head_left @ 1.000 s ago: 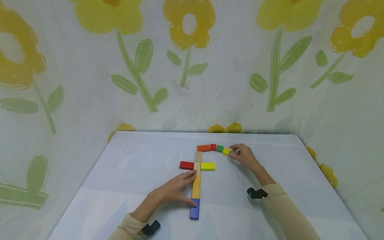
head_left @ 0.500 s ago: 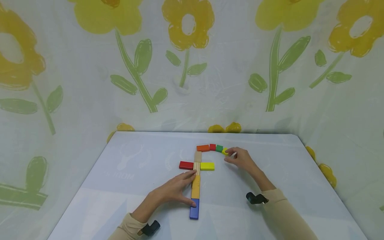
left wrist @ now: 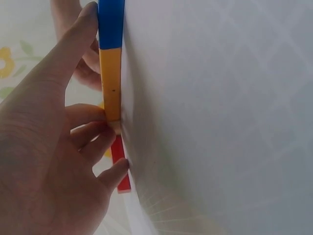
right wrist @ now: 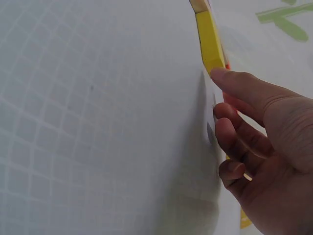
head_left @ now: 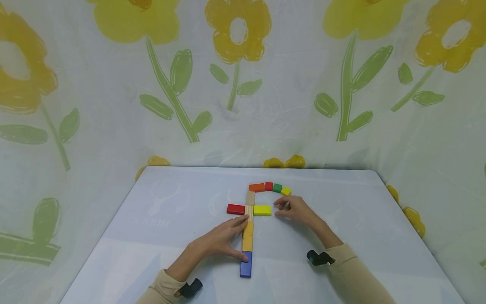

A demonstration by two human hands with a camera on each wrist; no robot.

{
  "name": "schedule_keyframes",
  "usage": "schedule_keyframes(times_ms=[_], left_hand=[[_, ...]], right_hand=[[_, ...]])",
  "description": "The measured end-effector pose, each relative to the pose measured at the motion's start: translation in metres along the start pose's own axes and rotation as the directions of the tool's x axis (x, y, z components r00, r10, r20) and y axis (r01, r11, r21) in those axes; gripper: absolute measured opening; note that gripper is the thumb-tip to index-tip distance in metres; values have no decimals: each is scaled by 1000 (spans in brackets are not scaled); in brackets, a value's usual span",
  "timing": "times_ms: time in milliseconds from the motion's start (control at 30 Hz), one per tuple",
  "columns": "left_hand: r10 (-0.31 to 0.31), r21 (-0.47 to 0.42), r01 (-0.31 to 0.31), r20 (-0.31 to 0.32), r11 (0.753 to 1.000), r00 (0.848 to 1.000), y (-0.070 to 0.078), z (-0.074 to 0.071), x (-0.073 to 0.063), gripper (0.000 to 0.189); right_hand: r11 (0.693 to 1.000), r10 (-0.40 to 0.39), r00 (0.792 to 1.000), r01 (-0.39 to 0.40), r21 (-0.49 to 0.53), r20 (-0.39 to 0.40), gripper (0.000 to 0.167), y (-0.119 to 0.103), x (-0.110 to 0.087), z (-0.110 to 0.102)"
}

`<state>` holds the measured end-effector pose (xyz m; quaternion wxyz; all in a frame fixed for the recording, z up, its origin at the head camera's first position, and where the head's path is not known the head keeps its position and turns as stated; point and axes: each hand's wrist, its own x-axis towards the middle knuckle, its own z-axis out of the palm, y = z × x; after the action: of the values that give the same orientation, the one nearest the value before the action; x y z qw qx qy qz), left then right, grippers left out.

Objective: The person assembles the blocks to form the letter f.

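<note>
Flat wooden blocks form a line with a crossbar and a curved top on the table. My left hand [head_left: 220, 240] rests along its lower part, thumb on the blue block [head_left: 246, 270], forefinger at the plain wood block [head_left: 249, 211]. Between these lies an orange-yellow block [head_left: 247, 237]. In the left wrist view the fingers reach the red block [left wrist: 124, 185]. My right hand [head_left: 298, 210] holds nothing, its fingers loosely bent beside the long yellow block [head_left: 262, 210]. In the right wrist view the thumb overlaps that block's end.
Above the crossbar stands another plain block [head_left: 250, 198]. From it an orange block [head_left: 257, 187], a small red block [head_left: 269, 186], a green block [head_left: 277, 188] and a small yellow block [head_left: 286, 191] curve rightward. A flowered cloth [head_left: 281, 105] hangs behind the white table [head_left: 171, 253].
My right hand has left the small yellow block at the curve's end and moved down and left to the long yellow block's end. My left hand has stayed in place.
</note>
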<state>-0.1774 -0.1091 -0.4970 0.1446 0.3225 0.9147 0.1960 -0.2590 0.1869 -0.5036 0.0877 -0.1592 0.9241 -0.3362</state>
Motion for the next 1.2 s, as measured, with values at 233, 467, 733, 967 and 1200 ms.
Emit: schedule_keyframes(times_ms=[233,467,733,967,1200], left_hand=[[-3,2,3,1,1000,1000,0,0,0,108],[6,1,-6,-3,1000,1000,0,0,1,108],[13,4,-13,-6,1000,1000,0,1,1,108],[11,-3,-11,0,1000,1000,0,0,1,108],[-5,1,5,19,1000,1000,0,1,1,107]], right_hand=[[1000,17,1000,-17,11,16,33,-8,-3,3],[1000,-20,1000,20,14,-3,29,-7,-3,5],[1000,-23,1000,23,19,-6,27,-6,-2,6],[1000,3,1000,-3,10,-22,27,-6,-3,8],[1000,-2,999,3,14,-48,33,-2,-9,6]])
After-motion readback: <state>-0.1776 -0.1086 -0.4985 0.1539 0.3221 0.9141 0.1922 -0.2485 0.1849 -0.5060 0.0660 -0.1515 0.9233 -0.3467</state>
